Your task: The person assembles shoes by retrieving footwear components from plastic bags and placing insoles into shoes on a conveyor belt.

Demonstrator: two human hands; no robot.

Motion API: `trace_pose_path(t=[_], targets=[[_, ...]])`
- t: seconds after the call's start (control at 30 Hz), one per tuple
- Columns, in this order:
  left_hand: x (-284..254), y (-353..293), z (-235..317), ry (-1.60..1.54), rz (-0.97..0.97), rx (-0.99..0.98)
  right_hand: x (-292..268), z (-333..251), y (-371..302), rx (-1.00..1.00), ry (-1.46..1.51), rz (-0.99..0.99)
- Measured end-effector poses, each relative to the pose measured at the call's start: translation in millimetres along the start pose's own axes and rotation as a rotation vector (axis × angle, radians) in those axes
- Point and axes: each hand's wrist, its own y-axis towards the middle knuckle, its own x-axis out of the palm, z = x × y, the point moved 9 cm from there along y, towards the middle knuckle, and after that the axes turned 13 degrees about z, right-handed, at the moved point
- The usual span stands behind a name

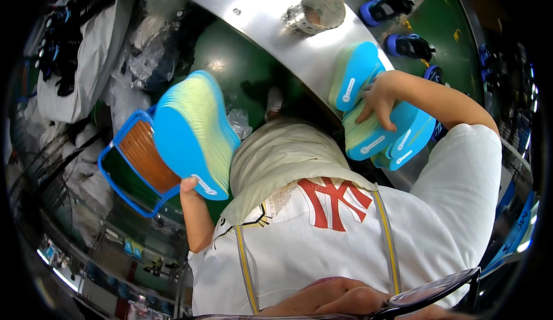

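Note:
A thick stack of shoe insoles (184, 130), blue on the face and pale yellow-green along the edges, stands on end at my left side. My left hand (189, 189) holds it near the heel end; most of its fingers are hidden behind the stack. On the right, my right hand (380, 98) curls its fingers over a second stack of insoles (368, 138) on the metal table (259, 18). Another insole pile (352, 78) lies just beyond that hand, and more insoles (412, 130) sit on its near right side.
A perforated round container (317, 12) stands on the table. Beyond the table, dark shoes with blue soles (386, 6) sit in a row on a green surface. To the left are a blue-framed stool with a brown slatted seat (147, 153) and clear plastic bags (150, 49).

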Motion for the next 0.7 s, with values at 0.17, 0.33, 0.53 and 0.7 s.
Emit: trace_pose_path(t=[0.17,0.33,0.53,0.7], targets=[[67,23,-53,0.211,-0.355,-0.317,-5,20,-28,0.134,-0.132,0.188],[180,30,-97,0.294,-0.594,-0.471,-2,15,-67,0.330,-0.219,0.750],[273,33,-140,0.536,-0.691,-0.429,37,3,-131,0.716,0.002,1.503],[298,33,-163,0.766,-0.650,-0.278,85,8,-133,0.800,0.471,1.933]])
